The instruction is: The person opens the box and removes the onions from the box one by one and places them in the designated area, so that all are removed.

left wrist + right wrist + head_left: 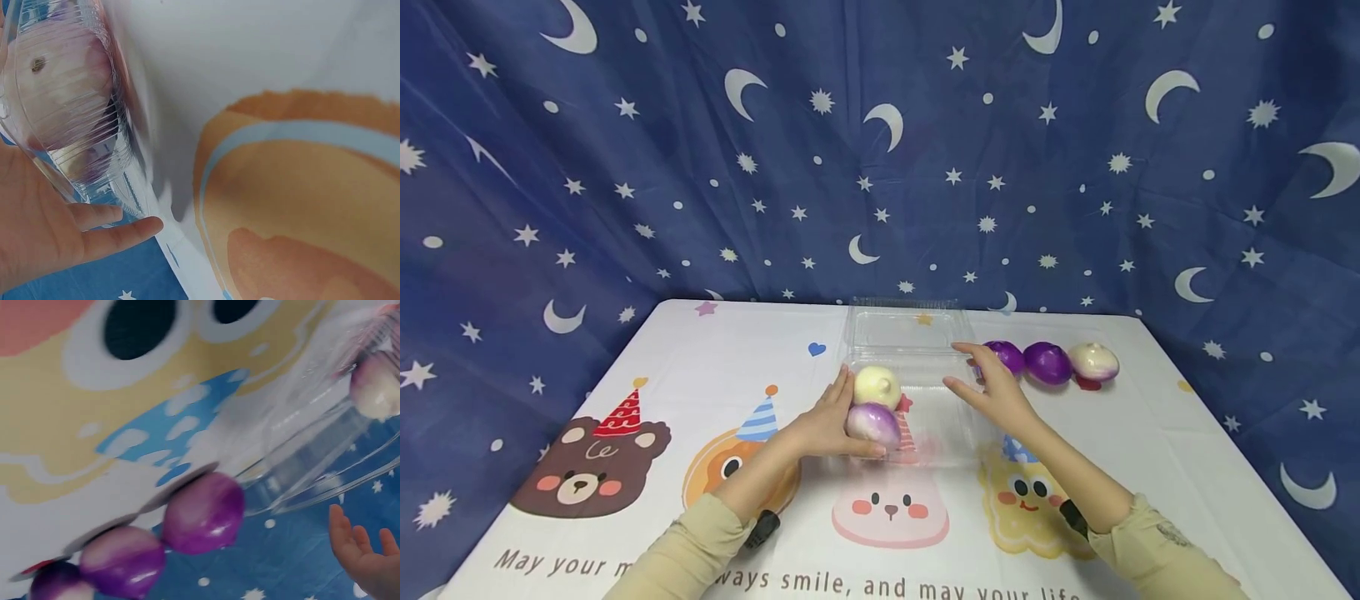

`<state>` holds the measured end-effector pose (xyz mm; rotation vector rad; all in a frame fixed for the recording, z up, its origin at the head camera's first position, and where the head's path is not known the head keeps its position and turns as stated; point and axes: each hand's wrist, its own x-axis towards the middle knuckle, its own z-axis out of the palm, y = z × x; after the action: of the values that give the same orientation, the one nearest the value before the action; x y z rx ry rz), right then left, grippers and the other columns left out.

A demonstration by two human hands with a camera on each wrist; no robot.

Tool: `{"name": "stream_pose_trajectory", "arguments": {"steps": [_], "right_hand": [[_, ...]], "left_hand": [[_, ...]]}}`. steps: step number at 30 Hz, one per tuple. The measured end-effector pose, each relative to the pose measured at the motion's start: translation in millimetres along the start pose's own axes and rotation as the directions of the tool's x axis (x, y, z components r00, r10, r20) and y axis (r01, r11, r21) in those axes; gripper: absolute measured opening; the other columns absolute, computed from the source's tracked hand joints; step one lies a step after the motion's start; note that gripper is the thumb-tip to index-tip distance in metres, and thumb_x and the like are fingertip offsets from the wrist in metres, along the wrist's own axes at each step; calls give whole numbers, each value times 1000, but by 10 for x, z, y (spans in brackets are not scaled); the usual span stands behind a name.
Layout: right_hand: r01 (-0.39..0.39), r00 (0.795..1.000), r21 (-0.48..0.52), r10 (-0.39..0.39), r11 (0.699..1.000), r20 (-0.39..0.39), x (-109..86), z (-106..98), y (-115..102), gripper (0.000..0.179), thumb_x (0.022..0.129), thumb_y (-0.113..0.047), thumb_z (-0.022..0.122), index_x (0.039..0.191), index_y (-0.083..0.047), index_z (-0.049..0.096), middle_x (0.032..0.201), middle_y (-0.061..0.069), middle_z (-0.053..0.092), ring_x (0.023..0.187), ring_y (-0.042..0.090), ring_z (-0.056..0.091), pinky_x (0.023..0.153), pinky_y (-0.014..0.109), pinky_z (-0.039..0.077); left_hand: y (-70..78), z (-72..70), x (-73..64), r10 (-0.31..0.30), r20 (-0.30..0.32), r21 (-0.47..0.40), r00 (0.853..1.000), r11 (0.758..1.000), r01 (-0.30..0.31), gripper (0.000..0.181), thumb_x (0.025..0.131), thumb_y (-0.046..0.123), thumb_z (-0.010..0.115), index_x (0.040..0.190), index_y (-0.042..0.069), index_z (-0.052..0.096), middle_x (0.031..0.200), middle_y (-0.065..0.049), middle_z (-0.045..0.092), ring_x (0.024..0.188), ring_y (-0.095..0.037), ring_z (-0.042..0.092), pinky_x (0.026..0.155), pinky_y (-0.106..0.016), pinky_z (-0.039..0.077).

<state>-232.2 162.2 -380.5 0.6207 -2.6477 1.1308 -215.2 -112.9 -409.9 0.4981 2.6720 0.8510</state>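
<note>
A clear plastic clamshell box (940,421) lies on the table, its lid (887,331) folded back toward the curtain. Inside, along its left side, sit a cream-white onion (877,387) and, nearer me, a white-and-purple onion (873,425). My left hand (823,429) rests against the box's left side, fingers stretched along the wall and thumb out along the front. In the left wrist view the onion (59,84) shows through the ribbed plastic, with straight fingers beside it. Over the box's right edge is my right hand (1000,396), fingers spread and holding nothing.
To the right of the box stand a purple onion (1006,358) partly behind my right hand, another purple onion (1048,363) and a whitish onion (1093,362), in a row. A printed white tablecloth (1165,467) covers the table. A blue starry curtain (925,150) hangs behind.
</note>
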Motion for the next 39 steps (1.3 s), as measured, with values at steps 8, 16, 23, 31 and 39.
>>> {"name": "stream_pose_trajectory", "arguments": {"steps": [8,16,23,31,39], "right_hand": [[-128,982,142,105,981,160,22,166,-168,50,91,-28,61,133,-5,48,133,23,51,115,41,56,89,49,51],[-287,925,228,207,931,320,19,358,-202,45,93,-22,59,129,2,49,122,28,57,102,39,62,77,41,56],[-407,871,293,271,865,409,9,462,-208,44,95,-26,56,127,3,50,117,24,59,103,40,60,75,44,56],[-527,805,279,366,803,467,-8,581,-166,43,95,-30,55,122,3,50,112,21,59,92,30,65,73,39,58],[-628,735,336,394,702,552,22,591,-174,53,93,-35,54,124,7,45,112,20,59,85,21,67,82,37,56]], "left_hand": [[-20,11,20,-7,-2,0,1000,1000,7,127,68,59,75,150,0,-1,158,-13,-14,143,-46,7,105,-65,28],[-4,13,32,-19,15,9,1000,1000,19,126,69,58,75,150,0,-3,158,-12,-15,143,-46,6,105,-64,29],[-5,19,29,-21,11,8,1000,1000,21,127,69,60,74,150,0,-4,158,-12,-16,143,-46,5,106,-64,27],[-13,26,8,-9,14,3,1000,1000,9,127,69,60,74,150,-1,-3,158,-14,-14,142,-47,6,106,-64,27],[-6,9,12,-13,7,-6,1000,1000,13,127,69,60,74,150,-1,-2,158,-15,-13,142,-48,6,106,-65,26]]}}
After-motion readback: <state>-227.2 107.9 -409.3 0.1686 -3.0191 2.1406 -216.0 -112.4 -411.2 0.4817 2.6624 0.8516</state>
